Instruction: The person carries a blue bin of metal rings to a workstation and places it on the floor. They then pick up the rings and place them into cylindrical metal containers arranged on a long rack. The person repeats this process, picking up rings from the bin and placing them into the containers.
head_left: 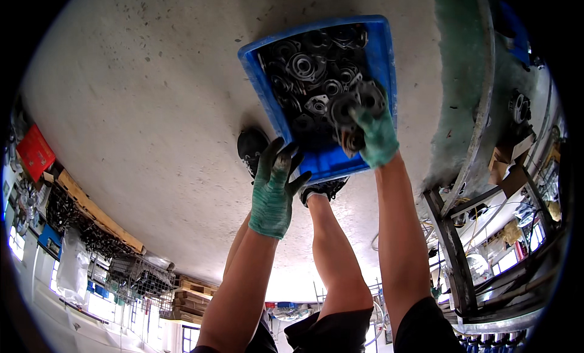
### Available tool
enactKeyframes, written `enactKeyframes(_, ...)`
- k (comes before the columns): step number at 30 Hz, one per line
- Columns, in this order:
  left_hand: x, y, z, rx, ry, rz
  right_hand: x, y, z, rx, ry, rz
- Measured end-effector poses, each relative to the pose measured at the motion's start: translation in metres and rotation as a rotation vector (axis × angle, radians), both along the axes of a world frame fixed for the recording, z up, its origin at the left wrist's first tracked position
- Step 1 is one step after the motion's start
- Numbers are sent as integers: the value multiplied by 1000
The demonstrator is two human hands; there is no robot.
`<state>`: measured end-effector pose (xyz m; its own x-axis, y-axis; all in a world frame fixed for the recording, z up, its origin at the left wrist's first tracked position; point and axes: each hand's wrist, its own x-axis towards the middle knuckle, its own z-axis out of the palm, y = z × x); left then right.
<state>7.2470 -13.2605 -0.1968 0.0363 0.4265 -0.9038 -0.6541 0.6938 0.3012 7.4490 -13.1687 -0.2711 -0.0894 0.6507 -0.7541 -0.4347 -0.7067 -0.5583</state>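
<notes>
Your left hand by the blue bin, fingers spread, your right hand stretched over it, gripping dark metal parts

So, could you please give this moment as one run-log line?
right hand: holding metal parts over bin; left hand: open by near rim, contact unclear; bin: more parts inside

Stacked wooden pallets stand lower left, a cardboard box right.
</notes>
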Motion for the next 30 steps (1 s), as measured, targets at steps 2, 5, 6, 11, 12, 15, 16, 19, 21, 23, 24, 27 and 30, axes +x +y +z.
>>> enactKeyframes(2, 8, 6, 4, 130, -82, 28, -3, -14, 43, 73, -13, 56)
enactKeyframes(5, 23, 16, 20, 325, -355, 105, -22, -38, 100, 254, -250, 241)
enactKeyframes(6, 27, 16, 23, 362, -449, 141, -26, -44, 112, 338, -365, 360)
enactKeyframes(11, 15, 3, 35, 156, -696, 92, -52, -70, 157, 365, -639, 455)
enactKeyframes(12, 18, 0, 36, 173, -704, 129, -58, -69, 165, 297, -626, 422)
enactKeyframes(15, 21, -6, 33, 241, -704, 176, -60, -67, 168, 417, -867, 567)
enactKeyframes(16, 18, -8, 31, 242, -695, 181, -60, -67, 167, 514, -992, 657)
enactKeyframes(19, 12, -10, 28, 225, -645, 181, -62, -70, 153, 714, -1115, 668)
enactKeyframes(21, 12, -6, 29, 191, -591, 173, -66, -76, 149, 624, -953, 460)
enactKeyframes(23, 13, -6, 28, 172, -614, 172, -67, -68, 149, 623, -896, 352)
enactKeyframes(24, 13, -5, 27, 164, -624, 172, -65, -59, 150, 666, -922, 347)
enactKeyframes(27, 15, -2, 28, 152, -620, 208, -79, -59, 156, 441, -901, 245)
enactKeyframes(30, 9, -2, 25, 164, -600, 198, -72, -57, 151, 583, -928, 416)
